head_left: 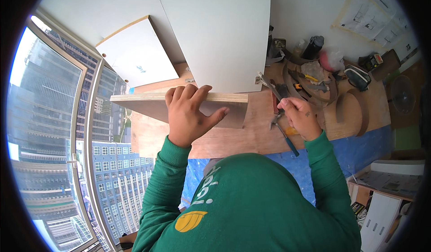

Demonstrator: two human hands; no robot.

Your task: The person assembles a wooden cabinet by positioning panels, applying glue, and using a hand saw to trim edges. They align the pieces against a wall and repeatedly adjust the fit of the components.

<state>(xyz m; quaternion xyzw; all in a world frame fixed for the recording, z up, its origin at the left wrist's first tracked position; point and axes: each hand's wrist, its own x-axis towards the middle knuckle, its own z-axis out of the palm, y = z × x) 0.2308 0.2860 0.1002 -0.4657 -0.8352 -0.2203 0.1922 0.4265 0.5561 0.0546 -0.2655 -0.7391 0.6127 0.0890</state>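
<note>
My left hand (191, 110) steadies a plywood panel (155, 107) standing on edge, its fingers curled over the layered top edge and its thumb apart on the near side. The panel's near face is brownish. In my right hand (300, 117) is a slim dark tool (274, 89) with a pale, worn tip, pointing up and away to the left; its handle is hidden in my closed fingers, and I cannot make out its exact kind. Below that hand a claw hammer (286, 137) with a teal grip lies on the wooden worktop (256, 142).
Behind the panel stand a tall white board (220, 32) and a smaller white board (137, 56). Curled brown edging strips (354, 113), a yellow-handled cutter (310, 77) and a dark bottle (313, 48) crowd the right side. Left is a large window (49, 131); blue sheeting (350, 155) lies below.
</note>
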